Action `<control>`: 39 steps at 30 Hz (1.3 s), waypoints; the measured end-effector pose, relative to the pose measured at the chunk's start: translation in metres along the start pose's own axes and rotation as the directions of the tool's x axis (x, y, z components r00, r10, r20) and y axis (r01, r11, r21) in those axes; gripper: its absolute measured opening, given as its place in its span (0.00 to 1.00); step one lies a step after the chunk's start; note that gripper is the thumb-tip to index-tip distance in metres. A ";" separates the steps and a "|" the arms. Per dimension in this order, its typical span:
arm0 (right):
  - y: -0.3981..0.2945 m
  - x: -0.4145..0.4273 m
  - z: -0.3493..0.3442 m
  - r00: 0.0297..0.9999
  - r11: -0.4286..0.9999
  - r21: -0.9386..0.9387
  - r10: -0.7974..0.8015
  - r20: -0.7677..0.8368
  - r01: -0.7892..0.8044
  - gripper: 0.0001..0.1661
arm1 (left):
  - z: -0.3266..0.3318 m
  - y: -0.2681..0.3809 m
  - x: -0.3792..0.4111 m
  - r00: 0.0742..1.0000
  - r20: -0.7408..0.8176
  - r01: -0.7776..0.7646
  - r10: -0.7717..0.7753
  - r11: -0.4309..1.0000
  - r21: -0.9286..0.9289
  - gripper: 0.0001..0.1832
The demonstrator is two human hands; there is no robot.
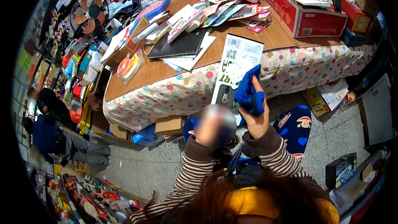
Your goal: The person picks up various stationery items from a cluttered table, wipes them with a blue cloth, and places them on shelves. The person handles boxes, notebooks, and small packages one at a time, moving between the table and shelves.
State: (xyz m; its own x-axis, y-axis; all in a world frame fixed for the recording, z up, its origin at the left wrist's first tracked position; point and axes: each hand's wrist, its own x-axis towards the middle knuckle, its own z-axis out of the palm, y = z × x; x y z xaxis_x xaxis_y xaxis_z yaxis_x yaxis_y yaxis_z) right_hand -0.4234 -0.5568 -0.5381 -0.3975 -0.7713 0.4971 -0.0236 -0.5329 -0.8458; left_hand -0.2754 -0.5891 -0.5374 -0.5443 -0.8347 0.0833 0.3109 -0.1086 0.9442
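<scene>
My right hand (256, 115) is closed around a blue cloth (247, 95), thumb on one side and fingers on the other. To its left, a round blur covers most of my left hand (213, 130), so what it touches cannot be told. Behind both hands a white printed package (231, 59) leans upright against the table's front edge. It bears writing, printed codes and a picture partly hidden by the cloth. On the table, a black spiral notebook (178, 45) lies over white paper (203, 51), left of the package.
The table (144, 77) has a dotted cloth hanging in front. Packaged stationery (217, 11) is heaped on it, beside a red carton (321, 23). A cardboard box (169, 124) stands below. Two people (46, 137) are at the far left. A grey panel (377, 109) stands at the right.
</scene>
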 end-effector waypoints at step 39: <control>0.056 -0.029 -0.042 0.952 0.951 -0.040 0.307 0.016 -0.306 0.33 | -0.218 0.104 0.012 0.718 -0.696 0.052 -0.003 0.997 0.049 0.20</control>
State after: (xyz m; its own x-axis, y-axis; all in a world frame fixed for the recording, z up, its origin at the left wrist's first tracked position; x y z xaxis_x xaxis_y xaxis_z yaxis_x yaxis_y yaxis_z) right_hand -0.4518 -0.5492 -0.6078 -0.3705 -0.9032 0.2168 0.0620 -0.2569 -0.9644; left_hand -0.0794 -0.7278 -0.5076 0.1500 -0.9749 -0.1648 0.2432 -0.1252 0.9619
